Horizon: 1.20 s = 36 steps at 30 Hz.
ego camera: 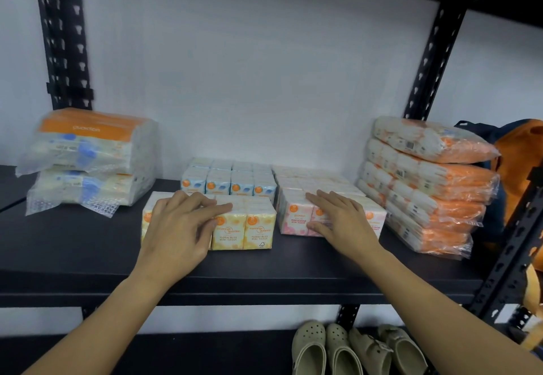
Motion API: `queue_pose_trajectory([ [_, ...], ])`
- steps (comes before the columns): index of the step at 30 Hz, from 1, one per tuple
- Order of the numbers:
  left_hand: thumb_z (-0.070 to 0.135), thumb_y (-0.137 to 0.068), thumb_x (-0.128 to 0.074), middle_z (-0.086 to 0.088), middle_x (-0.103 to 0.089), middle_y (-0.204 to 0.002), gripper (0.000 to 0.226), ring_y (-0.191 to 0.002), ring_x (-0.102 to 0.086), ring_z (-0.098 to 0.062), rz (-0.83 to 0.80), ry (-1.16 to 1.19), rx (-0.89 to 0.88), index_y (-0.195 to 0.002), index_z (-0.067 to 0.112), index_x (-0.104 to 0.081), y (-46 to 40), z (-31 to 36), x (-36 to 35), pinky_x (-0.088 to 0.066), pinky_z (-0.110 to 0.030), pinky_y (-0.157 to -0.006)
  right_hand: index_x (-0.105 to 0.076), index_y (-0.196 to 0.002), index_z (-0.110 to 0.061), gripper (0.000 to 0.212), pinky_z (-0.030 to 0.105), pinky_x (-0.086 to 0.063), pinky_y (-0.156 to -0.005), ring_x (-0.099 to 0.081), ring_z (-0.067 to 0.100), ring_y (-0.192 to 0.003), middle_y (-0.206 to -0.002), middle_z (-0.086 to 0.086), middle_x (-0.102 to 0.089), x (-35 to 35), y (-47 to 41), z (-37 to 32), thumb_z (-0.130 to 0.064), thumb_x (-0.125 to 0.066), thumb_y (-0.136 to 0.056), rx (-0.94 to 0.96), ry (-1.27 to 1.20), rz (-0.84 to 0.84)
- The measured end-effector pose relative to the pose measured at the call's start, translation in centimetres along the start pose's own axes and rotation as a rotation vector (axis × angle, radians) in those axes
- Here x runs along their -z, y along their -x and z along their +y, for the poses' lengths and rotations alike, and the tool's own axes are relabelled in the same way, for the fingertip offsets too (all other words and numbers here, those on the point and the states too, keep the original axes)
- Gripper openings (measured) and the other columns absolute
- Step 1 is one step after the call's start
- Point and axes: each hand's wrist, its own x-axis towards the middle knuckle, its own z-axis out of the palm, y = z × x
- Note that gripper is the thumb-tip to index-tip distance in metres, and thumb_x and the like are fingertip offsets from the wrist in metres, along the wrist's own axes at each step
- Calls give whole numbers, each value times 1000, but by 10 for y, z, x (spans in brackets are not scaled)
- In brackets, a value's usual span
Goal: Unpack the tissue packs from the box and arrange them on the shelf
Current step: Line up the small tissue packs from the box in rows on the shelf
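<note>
On the black shelf (88, 245): tissue packs in groups, both my hands on the front ones.
Left hand (179, 225): fingers spread and lightly bent, lying over the yellow pack (244, 228), thumb against its front.
Right hand (340, 216): fingers straight, flat on the pink pack (293, 217), thumb at its front.
Blue pack (229, 181): behind the yellow one.

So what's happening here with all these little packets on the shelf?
A person is arranging tissue packs on a black metal shelf. The left hand rests on a yellow block of mini tissue packs, while the right hand lies on a pink block of rose-scented packs beside it. A blue block sits behind them. Larger plastic-wrapped bundles are stacked at both ends, blue-and-orange on the left, orange on the right. No box is in view.
</note>
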Motion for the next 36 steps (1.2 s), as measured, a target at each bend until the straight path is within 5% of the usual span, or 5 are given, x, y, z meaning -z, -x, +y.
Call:
queue_pose_trajectory([
  [5, 39, -91, -40, 16, -62, -105, 41, -96, -47, -11, 3, -7, -2, -122, 41, -66, 0, -1, -1, -32, -31, -83, -30, -151, -43, 63, 40, -14, -121, -21, 20, -151, -161, -7, -29, 1, -4, -2, -51, -56, -95, 0, 1, -9],
  [11, 45, -91, -41, 16, -62, -108, 40, -100, -48, -11, -32, -22, 20, -122, 40, -66, -1, 1, 2, -35, -32, -87, -4, -158, -37, 76, 46, 10, -120, 14, 26, -153, -167, 0, 6, -8, 19, -21, -52, -48, -98, -124, 59, 84],
  [15, 57, -84, -50, 14, -62, -112, 47, -105, -52, -14, -96, -76, 11, -124, 39, -64, -2, 5, 5, -35, -32, -92, -5, -159, -29, 80, 46, 10, -121, 15, 28, -152, -167, 6, 7, -11, 25, -21, -52, -50, -97, -196, -9, 96],
  [21, 35, -81, -78, 7, -64, -120, 46, -108, -53, -19, -106, -105, 67, -126, 34, -65, -8, 14, 1, -35, -34, -94, -12, -159, -28, 74, 49, 8, -122, 12, 31, -152, -167, 8, 1, -12, 24, -22, -45, -50, -98, -199, 6, 87],
  [36, 31, -81, -79, 6, -64, -127, 46, -117, -53, -19, -112, -53, 116, -125, 34, -67, -32, 11, -23, -36, -37, -101, -17, -158, -27, 69, 48, 9, -123, 11, 30, -153, -166, 8, -4, -17, 22, -16, -39, -51, -99, -166, -58, 100],
])
